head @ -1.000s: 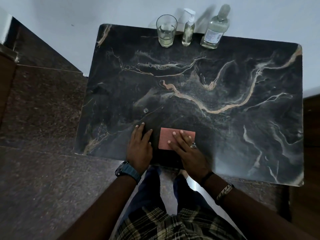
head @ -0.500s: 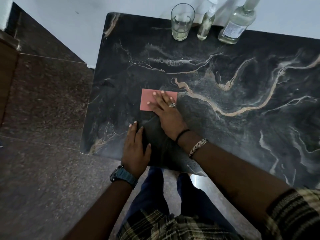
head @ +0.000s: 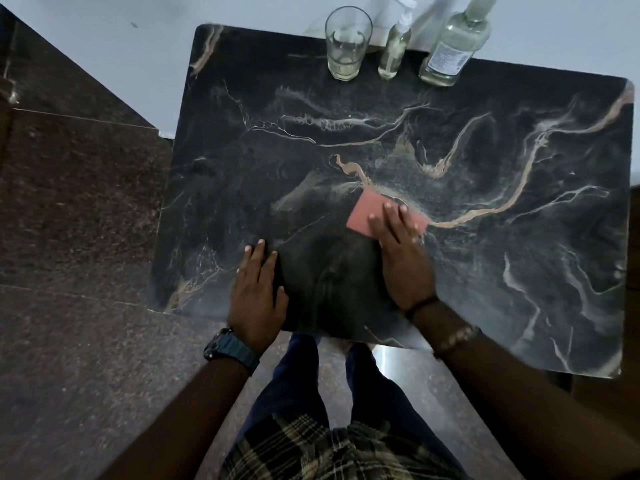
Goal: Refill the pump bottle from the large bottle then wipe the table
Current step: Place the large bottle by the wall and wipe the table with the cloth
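Observation:
A pink wiping cloth point(head: 367, 213) lies flat on the black marble table point(head: 519, 237) near its middle. My right hand point(head: 403, 258) presses on the cloth's near right part with fingers spread flat. My left hand point(head: 258, 292) rests palm down on the table near the front edge, holding nothing. At the table's far edge stand a small pump bottle point(head: 394, 53) and, to its right, a large clear bottle point(head: 453, 46) with a label, both holding pale liquid.
A drinking glass point(head: 347, 43) with a little pale liquid stands left of the pump bottle. A white wall runs behind the table. Dark brown stone floor point(head: 76, 220) lies to the left. My legs are under the front edge.
My right hand slid the cloth from the front edge up and left, then back right toward the table's middle. My left hand stayed flat near the front edge.

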